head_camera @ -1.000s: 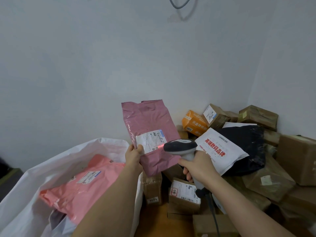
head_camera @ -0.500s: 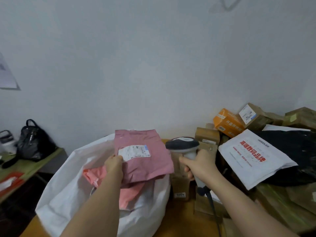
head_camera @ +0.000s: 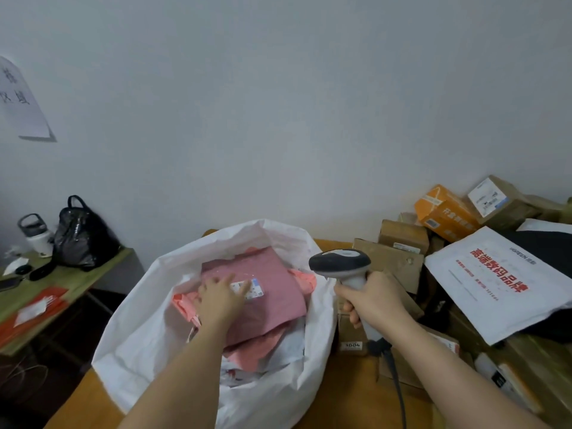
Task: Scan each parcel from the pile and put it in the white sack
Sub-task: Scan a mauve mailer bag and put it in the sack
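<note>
The left hand (head_camera: 221,300) lies spread, fingers apart, on the mauve parcel (head_camera: 272,297), which rests atop the pink ones inside the white sack (head_camera: 148,320). The right hand (head_camera: 373,300) is clamped on the scanner (head_camera: 340,263). To finish cleanly, the person should lift the palm straight off, then reach toward the pile (head_camera: 464,261) at two o'clock

The pink parcel (head_camera: 272,292), a second ago upright before the scanner (head_camera: 340,264) in the left hand (head_camera: 221,300), now lies flat inside the sack (head_camera: 145,311) under that hand, whose fingers have spread open over its label. The right hand (head_camera: 376,306) has drawn the scanner back, away from the parcel.
</note>
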